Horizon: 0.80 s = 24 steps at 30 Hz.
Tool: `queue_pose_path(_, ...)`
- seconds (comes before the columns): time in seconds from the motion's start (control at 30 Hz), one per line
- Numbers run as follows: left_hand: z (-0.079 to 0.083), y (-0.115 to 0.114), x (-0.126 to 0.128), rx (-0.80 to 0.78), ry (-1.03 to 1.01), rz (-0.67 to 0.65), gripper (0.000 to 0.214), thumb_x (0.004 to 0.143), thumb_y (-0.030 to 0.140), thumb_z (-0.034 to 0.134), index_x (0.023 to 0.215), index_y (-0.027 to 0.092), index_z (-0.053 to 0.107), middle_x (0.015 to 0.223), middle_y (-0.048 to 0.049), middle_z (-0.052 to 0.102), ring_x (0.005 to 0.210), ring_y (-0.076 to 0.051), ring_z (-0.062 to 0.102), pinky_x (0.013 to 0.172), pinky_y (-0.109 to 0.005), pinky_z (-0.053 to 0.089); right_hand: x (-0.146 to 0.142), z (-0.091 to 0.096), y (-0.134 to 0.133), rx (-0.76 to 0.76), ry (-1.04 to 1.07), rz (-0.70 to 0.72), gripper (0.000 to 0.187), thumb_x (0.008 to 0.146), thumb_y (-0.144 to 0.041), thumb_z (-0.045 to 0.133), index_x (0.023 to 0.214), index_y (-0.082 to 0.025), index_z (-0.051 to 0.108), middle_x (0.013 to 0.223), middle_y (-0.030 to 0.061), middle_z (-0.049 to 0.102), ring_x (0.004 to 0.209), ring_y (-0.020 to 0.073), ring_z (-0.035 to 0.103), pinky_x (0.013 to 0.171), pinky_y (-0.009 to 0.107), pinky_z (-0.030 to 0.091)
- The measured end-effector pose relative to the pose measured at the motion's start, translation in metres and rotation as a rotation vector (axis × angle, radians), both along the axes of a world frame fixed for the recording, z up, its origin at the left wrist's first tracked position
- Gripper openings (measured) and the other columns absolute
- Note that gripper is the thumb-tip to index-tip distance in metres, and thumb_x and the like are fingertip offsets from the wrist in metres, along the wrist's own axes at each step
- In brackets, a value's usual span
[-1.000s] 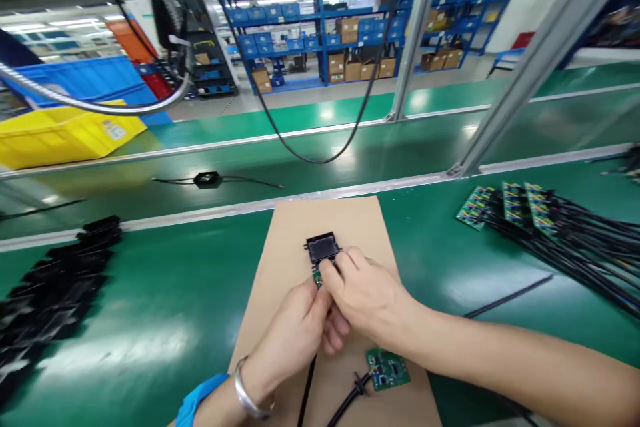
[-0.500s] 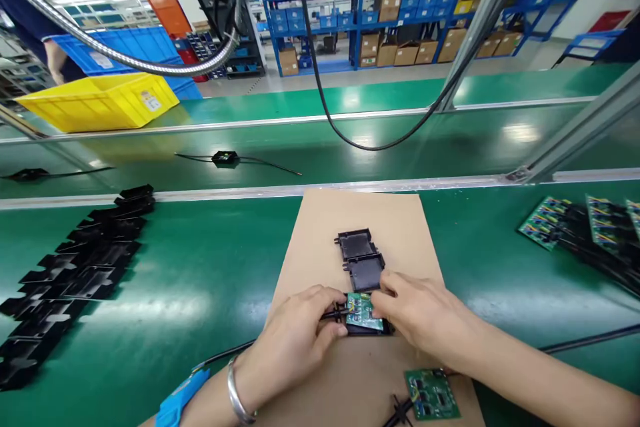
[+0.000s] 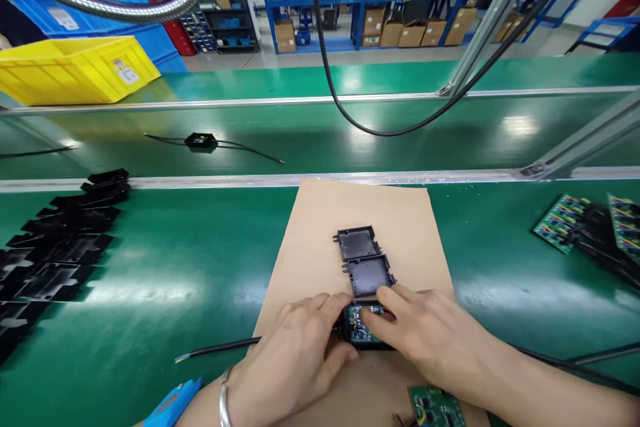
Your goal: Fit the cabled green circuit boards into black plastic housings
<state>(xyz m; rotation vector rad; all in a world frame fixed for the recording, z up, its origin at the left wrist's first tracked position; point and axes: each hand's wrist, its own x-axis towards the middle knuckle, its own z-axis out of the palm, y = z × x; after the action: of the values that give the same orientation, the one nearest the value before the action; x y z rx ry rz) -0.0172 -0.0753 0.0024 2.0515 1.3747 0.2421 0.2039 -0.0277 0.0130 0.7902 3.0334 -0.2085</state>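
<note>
On the cardboard sheet, a green circuit board (image 3: 358, 325) sits inside a small black plastic case (image 3: 370, 345). My left hand (image 3: 305, 353) closes round the case's left end, where a black cable (image 3: 220, 348) runs out to the left beneath the hand. My right hand (image 3: 425, 330) is bent over the right side, its thumb on the board and index finger by the case's upper edge; it partly hides both. Just beyond lie two open black case halves (image 3: 369, 275), one behind the other. A second circuit board (image 3: 436, 407) lies near my right forearm, cut off by the frame.
The cardboard sheet (image 3: 310, 233) lies on a green bench. Black case parts (image 3: 65, 260) are lined up at left, and wired boards (image 3: 563, 223) are stacked at right. Past a metal rail stand a cabled black case (image 3: 201, 141) and a yellow bin (image 3: 75, 70). A cable (image 3: 350, 117) hangs overhead.
The circuit board, tilted in the case before, now sits lower and flatter in it. My right thumb has moved left onto the board. The view has shifted slightly.
</note>
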Motion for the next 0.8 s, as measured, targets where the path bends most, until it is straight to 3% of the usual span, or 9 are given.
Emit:
queue_pose_path(0.27,0.0,0.0,0.0,-0.015,-0.002,0.01,0.053,0.084,0.027,0.063,0.134,0.027,0.044,0.116,-0.0065,0.064,0.101,-0.027,0.062,0.089,-0.044,0.05,-0.001,-0.008,0.0,0.017,-0.018,-0.021,0.032,0.079,-0.007,0.059,0.108,-0.019,0.056,0.087,0.0043,0.053,0.067,0.0201,0.052,0.047,0.032,0.016)
queue_pose_path(0.4,0.003,0.0,0.001,-0.006,0.019,-0.009,0.051,0.086,0.025,0.06,0.135,0.027,0.042,0.113,-0.0067,0.064,0.097,-0.027,0.063,0.085,-0.043,0.051,-0.002,-0.007,0.002,-0.106,0.015,-0.079,0.016,0.086,-0.019,0.059,0.102,-0.023,0.057,0.087,0.0017,0.051,0.065,0.0174,0.053,0.049,0.031,0.02)
queue_pose_path(0.5,0.004,0.0,0.001,-0.011,0.018,-0.016,0.051,0.086,0.025,0.06,0.134,0.027,0.042,0.115,-0.0069,0.063,0.098,-0.027,0.062,0.085,-0.041,0.051,-0.003,-0.01,0.003,-0.125,0.027,-0.126,0.007,0.086,-0.02,0.06,0.089,-0.024,0.056,0.082,0.0001,0.05,0.064,0.0161,0.051,0.049,0.03,0.015)
queue_pose_path(0.8,0.001,0.0,0.0,-0.006,0.019,-0.009,0.053,0.086,0.023,0.06,0.134,0.028,0.038,0.118,-0.0044,0.061,0.101,-0.026,0.061,0.088,-0.042,0.05,-0.01,-0.019,0.0,-0.022,0.049,-0.138,0.02,0.078,-0.014,0.063,0.083,-0.025,0.048,0.081,-0.0002,0.045,0.058,0.0153,0.043,0.048,0.031,0.003)
